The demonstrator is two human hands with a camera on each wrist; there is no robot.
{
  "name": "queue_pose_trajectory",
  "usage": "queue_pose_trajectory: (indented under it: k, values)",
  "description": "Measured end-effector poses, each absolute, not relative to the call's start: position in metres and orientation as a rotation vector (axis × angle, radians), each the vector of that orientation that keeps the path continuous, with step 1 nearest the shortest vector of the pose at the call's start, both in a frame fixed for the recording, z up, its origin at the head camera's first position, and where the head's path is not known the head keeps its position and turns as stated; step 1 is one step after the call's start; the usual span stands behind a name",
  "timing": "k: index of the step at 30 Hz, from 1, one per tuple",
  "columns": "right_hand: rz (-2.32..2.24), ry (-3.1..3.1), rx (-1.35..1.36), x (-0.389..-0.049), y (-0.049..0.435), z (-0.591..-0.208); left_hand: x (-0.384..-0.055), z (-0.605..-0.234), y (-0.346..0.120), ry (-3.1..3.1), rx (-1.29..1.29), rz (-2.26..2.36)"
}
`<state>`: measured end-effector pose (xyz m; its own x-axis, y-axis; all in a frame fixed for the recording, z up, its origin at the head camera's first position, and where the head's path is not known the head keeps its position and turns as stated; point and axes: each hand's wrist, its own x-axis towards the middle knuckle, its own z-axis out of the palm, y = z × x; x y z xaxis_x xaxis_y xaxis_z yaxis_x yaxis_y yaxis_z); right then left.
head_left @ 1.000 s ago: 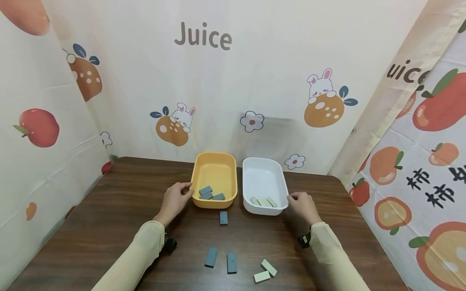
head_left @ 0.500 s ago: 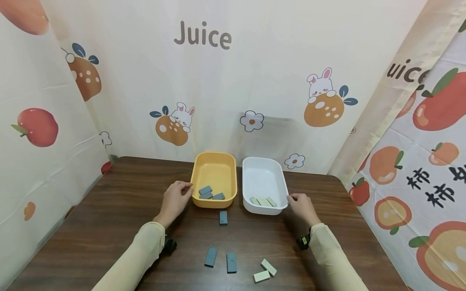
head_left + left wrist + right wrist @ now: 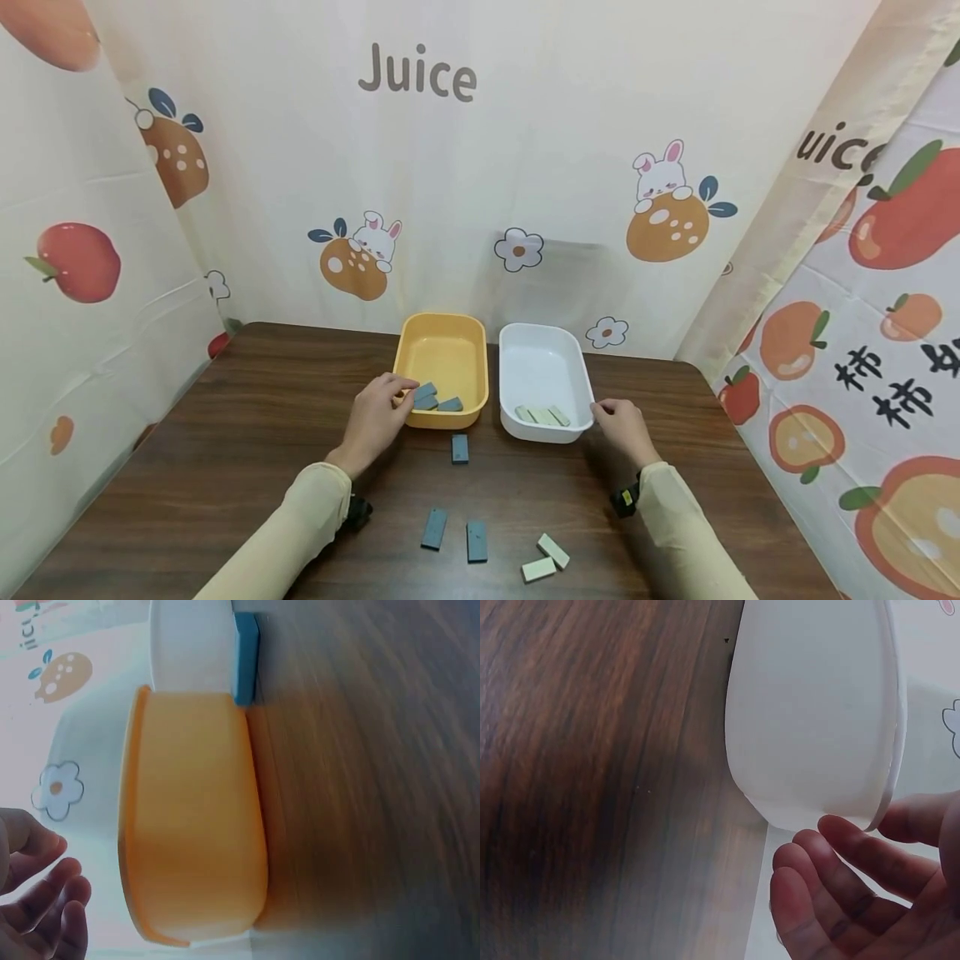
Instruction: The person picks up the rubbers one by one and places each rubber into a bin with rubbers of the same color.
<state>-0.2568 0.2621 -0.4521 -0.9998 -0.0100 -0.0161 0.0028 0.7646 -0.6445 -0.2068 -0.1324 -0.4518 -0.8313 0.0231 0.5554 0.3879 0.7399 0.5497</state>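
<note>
My left hand (image 3: pixel 378 417) is over the near left corner of a yellow plastic tub (image 3: pixel 450 337), fingertips overlapping its rim in the head view. Thumb and fingers stand apart with nothing between them, as the left wrist view of the hand (image 3: pixel 41 896) shows. Three blue-grey blocks (image 3: pixel 450 405) lie in the yellow tub. At the right, my right hand (image 3: pixel 622 427) pinches the rim of a white tub (image 3: pixel 543 358) between thumb and index finger; the right wrist view shows the thumb (image 3: pixel 915 819) at the rim's edge. Three pale green blocks (image 3: pixel 542 417) lie inside that tub.
One blue-grey block (image 3: pixel 460 449) lies just in front of the yellow tub. Nearer the front are two more blue-grey blocks (image 3: pixel 476 542) and two touching pale green blocks (image 3: pixel 538 570). Behind the brown table (image 3: pixel 247 400) hangs a printed curtain (image 3: pixel 480 167).
My left hand has left the yellow tub's side rim and shifted right, over its near left corner. The right hand and both tubs have stayed put.
</note>
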Motion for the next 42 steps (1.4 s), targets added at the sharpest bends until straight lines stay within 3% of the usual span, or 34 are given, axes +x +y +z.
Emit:
queue_pose_trajectory:
  k: [16,42]
  values:
    - [-1.086,2.928,0.013,-0.258,0.264,-0.453,-0.193,-0.448,-0.101,-2.524,-0.563,-0.94]
    - [-1.107,2.932,0.03,-0.256,0.263,-0.456,-0.192,-0.467,-0.079,-3.099,-0.994,-0.452]
